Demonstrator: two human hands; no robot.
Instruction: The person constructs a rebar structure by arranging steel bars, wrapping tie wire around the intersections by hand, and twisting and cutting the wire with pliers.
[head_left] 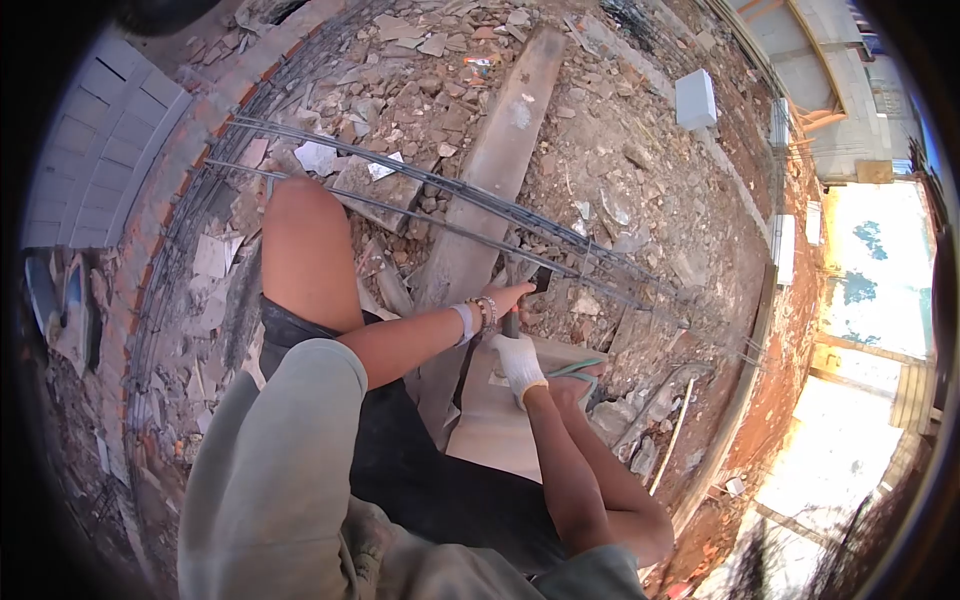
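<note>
My left hand [503, 299], bare with bracelets at the wrist, reaches to the steel reinforcing bars [470, 196]. Its fingers are closed beside a small black piece [543, 279]; what they grip is not clear. Just below, my right hand [517, 363] wears a white knitted glove and is closed around a tool with a reddish handle [512, 322]. The tool's head is too small and partly hidden to make out. Thin bars run in a long tied bundle across my front, from upper left to lower right.
Under the bars lies a long concrete beam [510, 130]. Broken rubble [400, 95] covers the ground. My sandalled foot [575, 378] is by a flat board [490, 437]. A white block [696, 99] sits upper right; a brick edge [150, 275] runs along the left.
</note>
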